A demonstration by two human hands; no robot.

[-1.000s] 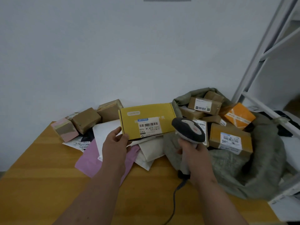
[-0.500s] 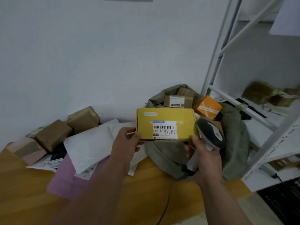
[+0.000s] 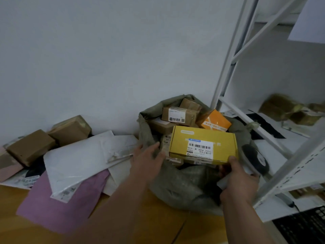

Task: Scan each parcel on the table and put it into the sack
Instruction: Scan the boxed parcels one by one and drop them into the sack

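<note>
I see a plain white wall (image 3: 105, 59) behind a wooden table (image 3: 158, 224) — to the right a white metal shelving rack (image 3: 228, 74), dim flat light throughout.

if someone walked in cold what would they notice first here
The bright yellow cardboard box with a barcode label, gripped at its near right corner by the right hand over the open grey-green sack. Left of it, the left hand is open beside white and pink mailers.
</note>
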